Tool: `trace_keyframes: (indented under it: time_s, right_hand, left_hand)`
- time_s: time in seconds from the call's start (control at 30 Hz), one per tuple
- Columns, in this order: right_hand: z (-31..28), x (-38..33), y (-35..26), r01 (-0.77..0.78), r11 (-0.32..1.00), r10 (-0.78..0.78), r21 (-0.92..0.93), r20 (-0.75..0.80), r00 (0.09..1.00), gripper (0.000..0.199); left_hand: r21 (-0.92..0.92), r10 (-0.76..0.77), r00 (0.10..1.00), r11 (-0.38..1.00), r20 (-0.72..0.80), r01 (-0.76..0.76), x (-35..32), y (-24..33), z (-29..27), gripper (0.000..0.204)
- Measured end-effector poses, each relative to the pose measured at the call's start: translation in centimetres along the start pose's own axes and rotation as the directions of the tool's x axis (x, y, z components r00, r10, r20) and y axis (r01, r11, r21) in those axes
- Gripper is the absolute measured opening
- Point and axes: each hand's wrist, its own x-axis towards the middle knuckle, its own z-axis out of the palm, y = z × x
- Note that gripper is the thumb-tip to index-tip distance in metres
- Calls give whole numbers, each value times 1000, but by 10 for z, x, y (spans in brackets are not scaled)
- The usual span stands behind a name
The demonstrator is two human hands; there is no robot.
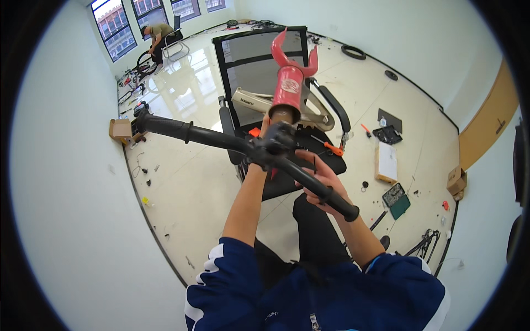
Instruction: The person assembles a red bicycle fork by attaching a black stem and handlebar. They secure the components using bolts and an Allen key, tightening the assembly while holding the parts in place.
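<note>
A black bicycle handlebar [207, 135] is raised in front of me, joined at its stem [274, 144] to a brownish tube. Beyond it, a glossy red tubular part [289, 88] ends in two curved prongs. My left hand [265, 126] grips the assembly from behind the stem, its fingers mostly hidden. Under the right half of the bar, my right hand [326, 185] is partly covered, with a thin dark rod [314, 161] between its bent fingers. Behind, a cream bicycle frame [251, 100] lies on a black office chair [265, 190].
An orange-handled screwdriver [333, 148] rests on the chair seat. To the right, the floor holds a white-topped box [386, 163], an open green case [400, 207] and a black tool tray [387, 134]. Far left, another person [160, 36] sits by a wheel. Cardboard boxes stand along the walls.
</note>
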Motion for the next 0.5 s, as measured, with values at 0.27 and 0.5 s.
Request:
trace_keyframes:
  time_s: [0.27,0.5]
  right_hand:
    - [4,6,-22,-112,933,-57,342,448,892,85]
    - [7,10,-34,15,942,-144,334,366,919,84]
  left_hand:
    - [467,157,961,883,-228,-33,9,2,-9,82]
    - [476,248,919,876,-306,-77,17,-20,-11,77]
